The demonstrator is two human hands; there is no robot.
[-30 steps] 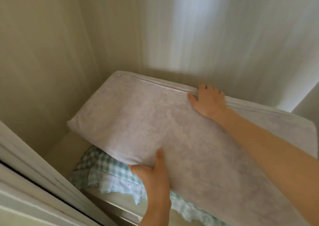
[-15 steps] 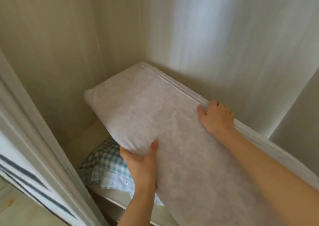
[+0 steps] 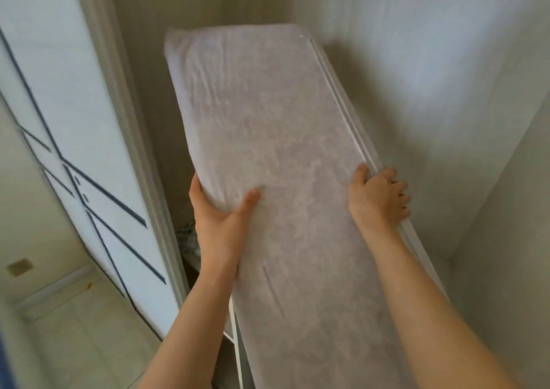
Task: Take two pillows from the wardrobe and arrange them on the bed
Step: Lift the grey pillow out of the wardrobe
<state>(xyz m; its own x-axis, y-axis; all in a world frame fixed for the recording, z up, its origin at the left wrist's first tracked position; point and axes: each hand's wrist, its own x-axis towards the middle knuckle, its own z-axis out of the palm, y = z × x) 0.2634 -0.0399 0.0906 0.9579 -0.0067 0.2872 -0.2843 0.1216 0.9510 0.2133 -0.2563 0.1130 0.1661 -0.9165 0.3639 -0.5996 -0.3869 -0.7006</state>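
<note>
I hold the long white pillow (image 3: 279,162) tilted up inside the wardrobe (image 3: 446,91) — my left hand (image 3: 221,213) clamped on its left edge, thumb on top, my right hand (image 3: 378,201) curled tight over the piped right edge. A checked cloth (image 3: 187,237) peeks out below — left of the pillow.

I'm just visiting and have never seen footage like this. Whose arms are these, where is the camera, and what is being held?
There is no machine here: a person wears a camera on the head, looking forward and down, so you see their own bare arms. The left hand grips one long edge of a pale pillow, and the right hand grips the opposite edge with the zip. The pillow is tilted up inside a wardrobe. A bit of checked fabric shows below it. A patterned door stands at the left.
</note>
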